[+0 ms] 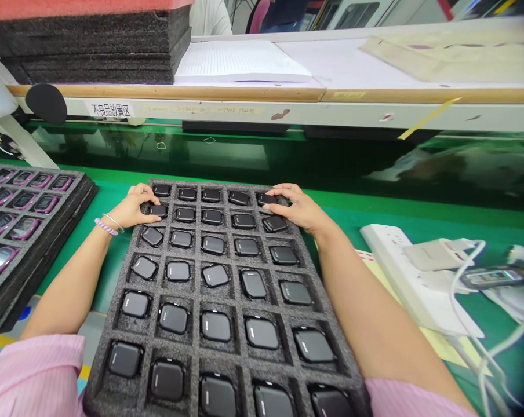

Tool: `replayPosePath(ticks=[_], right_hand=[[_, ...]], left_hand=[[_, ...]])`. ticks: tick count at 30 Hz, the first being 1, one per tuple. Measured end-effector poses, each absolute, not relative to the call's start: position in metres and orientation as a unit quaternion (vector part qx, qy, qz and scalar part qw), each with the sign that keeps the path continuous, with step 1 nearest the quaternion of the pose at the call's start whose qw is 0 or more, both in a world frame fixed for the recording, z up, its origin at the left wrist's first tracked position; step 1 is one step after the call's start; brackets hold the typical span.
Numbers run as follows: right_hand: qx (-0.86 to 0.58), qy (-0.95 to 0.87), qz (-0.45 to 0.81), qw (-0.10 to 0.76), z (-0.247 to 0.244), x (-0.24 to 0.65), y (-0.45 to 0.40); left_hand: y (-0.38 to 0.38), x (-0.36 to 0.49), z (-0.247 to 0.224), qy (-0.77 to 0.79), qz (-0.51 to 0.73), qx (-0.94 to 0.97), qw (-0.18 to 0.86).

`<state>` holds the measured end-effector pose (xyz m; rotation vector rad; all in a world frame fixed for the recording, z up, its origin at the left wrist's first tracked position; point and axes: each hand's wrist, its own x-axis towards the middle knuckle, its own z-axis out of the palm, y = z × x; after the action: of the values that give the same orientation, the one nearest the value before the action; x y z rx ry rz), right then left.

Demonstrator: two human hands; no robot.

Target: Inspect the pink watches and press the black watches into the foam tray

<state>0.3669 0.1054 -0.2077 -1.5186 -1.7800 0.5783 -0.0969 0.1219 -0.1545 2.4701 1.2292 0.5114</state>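
A dark grey foam tray (193, 324) lies in front of me on the green bench, with rows of square compartments. Most visible compartments hold a black smartwatch body (215, 326), face up, some turned askew. My left hand (137, 207) is closed over the tray's far left corner, thumb and fingertips beside a watch in the second row. At the far right corner my right hand (294, 204) curls over the rim, its fingers and thumb reaching in by the corner watch. The undersides of both hands are hidden.
Left, stacked foam trays (71, 214) hold purple-rimmed watches. A white power strip (418, 278) with a plugged-in adapter (436, 255) and cables stands right. Above the bench, a shelf (244, 95) carries black foam sheets (88, 49) and a paper pad (240, 61).
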Motion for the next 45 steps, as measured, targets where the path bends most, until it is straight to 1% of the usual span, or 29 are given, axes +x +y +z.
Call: replayPosePath(ticks=[10,37,45], right_hand=[[-0.589,-0.68,0.231,0.37,-0.2079,0.3652,0.1049],[-0.592,-0.687,0.232,0.351,-0.2058,0.3667,0.1041],[-0.59,-0.688,0.227,0.356,-0.2075,0.3667,0.1052]], left_hand=[[0.1203,-0.0958,-0.1524,0.432,0.171,0.87,0.166],[0.1207,-0.096,-0.1526,0.435,0.17,0.867,0.174],[0.1213,-0.0965,-0.1524,0.432,0.173,0.867,0.176]])
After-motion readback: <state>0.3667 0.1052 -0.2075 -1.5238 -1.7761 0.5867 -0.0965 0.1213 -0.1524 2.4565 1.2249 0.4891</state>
